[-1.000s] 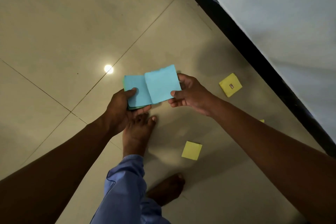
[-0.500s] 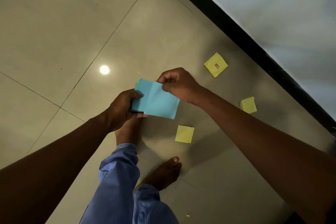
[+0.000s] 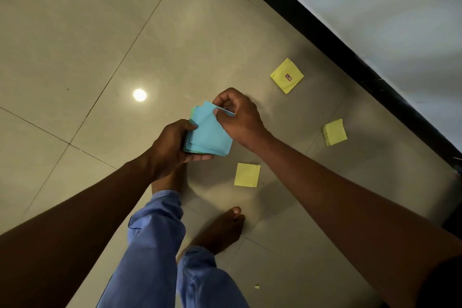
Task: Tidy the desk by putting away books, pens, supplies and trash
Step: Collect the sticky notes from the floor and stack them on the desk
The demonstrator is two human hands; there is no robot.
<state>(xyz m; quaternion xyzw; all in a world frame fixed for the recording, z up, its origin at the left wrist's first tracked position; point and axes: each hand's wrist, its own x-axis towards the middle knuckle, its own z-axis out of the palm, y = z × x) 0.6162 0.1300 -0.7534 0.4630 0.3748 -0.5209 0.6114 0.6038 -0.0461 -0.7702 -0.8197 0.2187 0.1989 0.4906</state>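
Observation:
I hold a stack of blue sticky notes (image 3: pixel 208 132), with a green edge showing underneath, above the tiled floor. My left hand (image 3: pixel 172 147) cups the stack from below and the left. My right hand (image 3: pixel 237 117) pinches the top blue sheet at its upper right corner. Three yellow sticky notes lie on the floor: one with a small red label (image 3: pixel 287 76) near the wall, one curled note (image 3: pixel 334 132) to the right, and one flat note (image 3: pixel 247 174) just below my hands.
A beige tiled floor (image 3: pixel 100 32) with a bright lamp reflection (image 3: pixel 139 95). A black skirting strip (image 3: pixel 350 52) and pale wall run along the upper right. My bare feet (image 3: pixel 220 230) and blue trouser legs (image 3: pixel 152 245) are below the hands.
My right hand has laid the loose blue sheet over onto the stack and now pinches its upper corner. The view has shifted, bringing a third yellow note fully into sight.

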